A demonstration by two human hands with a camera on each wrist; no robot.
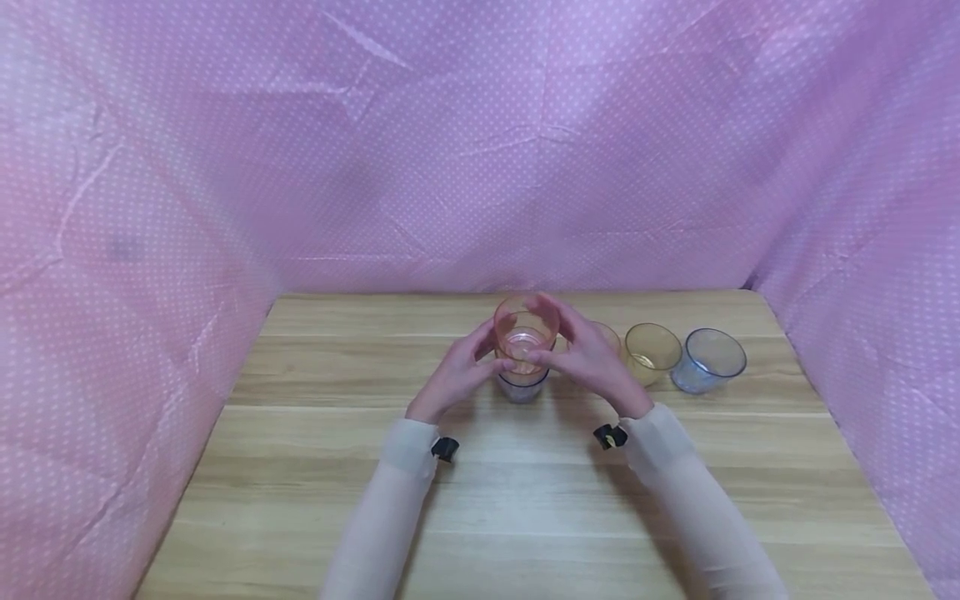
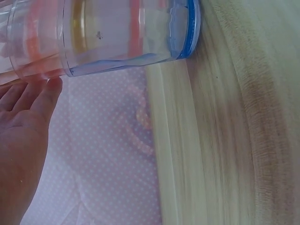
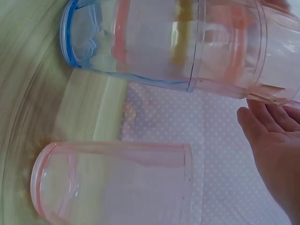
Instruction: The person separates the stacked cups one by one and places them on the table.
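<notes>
Several clear tinted cups stand nested in an upright stack in front of me. At its foot is a blue cup (image 1: pixel 522 393), with its thick blue base (image 2: pixel 192 28) on the table. Pink and yellow bands of the cups inside show through its wall. Topmost is a pink cup (image 1: pixel 527 302), mouth up. My left hand (image 1: pixel 459 373) holds its left side, and my right hand (image 1: pixel 594 360) grips the right side. Both thumbs lie across the near side, while the fingers reach round behind, partly hidden.
To the right of the stack stand a pink cup (image 3: pixel 117 180), half hidden by the right hand in the head view, a yellow cup (image 1: pixel 653 348) and another blue cup (image 1: pixel 711 358). Pink dotted cloth (image 1: pixel 480 167) walls off the wooden table (image 1: pixel 510 517) behind and at both sides.
</notes>
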